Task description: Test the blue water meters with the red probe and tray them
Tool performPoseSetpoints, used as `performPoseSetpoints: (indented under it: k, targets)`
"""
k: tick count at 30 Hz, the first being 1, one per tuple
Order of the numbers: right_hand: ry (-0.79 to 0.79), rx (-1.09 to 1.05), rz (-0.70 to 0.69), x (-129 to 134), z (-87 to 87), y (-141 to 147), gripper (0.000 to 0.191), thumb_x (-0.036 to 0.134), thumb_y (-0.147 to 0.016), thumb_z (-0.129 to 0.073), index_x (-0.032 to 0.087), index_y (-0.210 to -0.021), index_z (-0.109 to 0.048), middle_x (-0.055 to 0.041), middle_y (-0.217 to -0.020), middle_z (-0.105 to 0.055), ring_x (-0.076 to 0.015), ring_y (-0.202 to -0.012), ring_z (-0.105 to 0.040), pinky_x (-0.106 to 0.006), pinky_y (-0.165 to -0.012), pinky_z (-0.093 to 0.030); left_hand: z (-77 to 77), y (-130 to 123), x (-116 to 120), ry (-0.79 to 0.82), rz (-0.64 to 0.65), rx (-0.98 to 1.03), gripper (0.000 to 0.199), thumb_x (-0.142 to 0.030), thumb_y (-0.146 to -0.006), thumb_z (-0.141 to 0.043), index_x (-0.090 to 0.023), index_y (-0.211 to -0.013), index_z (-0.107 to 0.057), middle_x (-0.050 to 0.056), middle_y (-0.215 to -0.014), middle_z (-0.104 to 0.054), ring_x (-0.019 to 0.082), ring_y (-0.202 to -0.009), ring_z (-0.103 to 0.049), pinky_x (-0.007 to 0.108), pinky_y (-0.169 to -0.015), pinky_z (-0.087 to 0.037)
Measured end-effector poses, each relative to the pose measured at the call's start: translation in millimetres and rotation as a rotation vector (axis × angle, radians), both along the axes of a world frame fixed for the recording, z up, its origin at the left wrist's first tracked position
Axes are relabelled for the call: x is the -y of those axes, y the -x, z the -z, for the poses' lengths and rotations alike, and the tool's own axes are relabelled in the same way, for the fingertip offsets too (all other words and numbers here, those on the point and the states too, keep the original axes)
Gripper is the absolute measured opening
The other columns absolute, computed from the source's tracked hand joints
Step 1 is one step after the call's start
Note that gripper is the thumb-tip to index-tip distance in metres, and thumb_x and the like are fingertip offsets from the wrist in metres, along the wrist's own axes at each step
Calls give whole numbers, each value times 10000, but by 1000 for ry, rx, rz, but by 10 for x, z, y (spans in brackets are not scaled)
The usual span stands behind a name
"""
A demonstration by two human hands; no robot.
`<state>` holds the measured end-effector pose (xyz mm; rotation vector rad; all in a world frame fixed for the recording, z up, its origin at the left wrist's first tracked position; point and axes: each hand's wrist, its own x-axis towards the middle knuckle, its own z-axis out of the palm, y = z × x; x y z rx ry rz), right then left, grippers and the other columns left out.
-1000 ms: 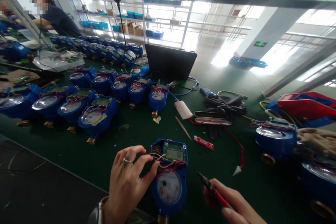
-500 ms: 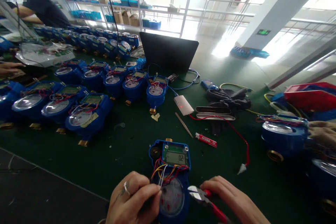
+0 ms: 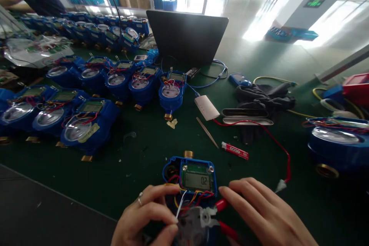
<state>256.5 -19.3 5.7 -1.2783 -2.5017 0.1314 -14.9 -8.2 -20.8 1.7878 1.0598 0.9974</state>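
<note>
A blue meter point(image 3: 213, 177) with a lit display reading 0.2 stands at the bottom centre, its brass fitting pointing away. White wires point(image 3: 180, 204) from below the display are pinched between thumb and finger of my left hand point(image 3: 147, 211), whose index finger reaches toward the red and yellow wires. My right hand point(image 3: 265, 211) holds red-handled cutting pliers point(image 3: 206, 217). Their jaws lie over the meter's round clear dial, beside the white wires, and the handles are spread apart.
Rows of blue meters point(image 3: 170, 98) stand at left, with another point(image 3: 334, 150) at right. A laptop point(image 3: 187, 36), white box point(image 3: 206, 107), tweezers point(image 3: 206, 132), red marker point(image 3: 235, 150), open case point(image 3: 248, 122) and dark cloth point(image 3: 263, 98) lie beyond. A person's arm point(image 3: 17, 0) shows at upper left.
The pliers have moved left over the dial and turned. My left index finger has stretched toward the wires below the display. The view has shifted downward and closer.
</note>
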Motion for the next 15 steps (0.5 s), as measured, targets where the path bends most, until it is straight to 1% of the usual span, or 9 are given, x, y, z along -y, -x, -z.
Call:
performPoseSetpoints:
  k: [2,3,5,7,10,12,15]
  targets:
    - [-28,6,5,-22,-5,53,321,298,-870,-529,154,-1141,-624,-123,-956,-720,-270,-837,-671,-380,-697,-574,-8,0,2,191,-12,49,100,-198,-869,-653,-254,-802,-701,54,-1202,-707,189,-846,-703,310,-757,-593]
    - [-45,7,8,-33,-6,80,318,284,-861,-524,152,-1129,-633,-125,-945,-719,-271,-828,-666,-387,-690,-572,-11,-6,4,277,-24,82,105,-255,-876,-667,-248,-781,-713,63,-1214,-703,203,-867,-707,328,-775,-592]
    - [-81,11,11,-57,-9,131,300,257,-849,-516,143,-1094,-648,-129,-913,-717,-269,-800,-657,-388,-665,-566,-11,-23,12,421,-62,170,187,-375,-869,-691,-231,-756,-729,92,-1206,-705,252,-950,-706,366,-790,-588]
    - [-119,9,5,-77,-20,173,277,245,-848,-509,133,-1053,-658,-130,-871,-714,-263,-765,-649,-378,-629,-556,-4,-37,21,524,-97,256,267,-461,-848,-701,-217,-746,-736,115,-1203,-704,301,-1035,-688,389,-781,-587]
    - [-145,-3,4,-95,-47,209,258,241,-856,-502,126,-1015,-669,-130,-836,-714,-251,-732,-645,-360,-597,-547,14,-37,29,583,-88,291,267,-474,-838,-710,-221,-757,-742,112,-1258,-679,311,-1062,-682,399,-780,-590]
    - [-152,-4,7,-100,-66,216,250,244,-859,-504,129,-998,-678,-123,-818,-716,-237,-711,-646,-343,-582,-544,17,-32,27,577,-83,282,250,-455,-846,-707,-223,-760,-743,108,-1281,-667,311,-1073,-681,412,-807,-591]
    - [-168,6,8,-102,-81,214,238,239,-852,-505,144,-972,-688,-106,-789,-719,-216,-681,-647,-319,-571,-541,0,-40,22,566,-92,271,268,-465,-842,-707,-214,-758,-746,124,-1273,-670,335,-1121,-659,442,-829,-594]
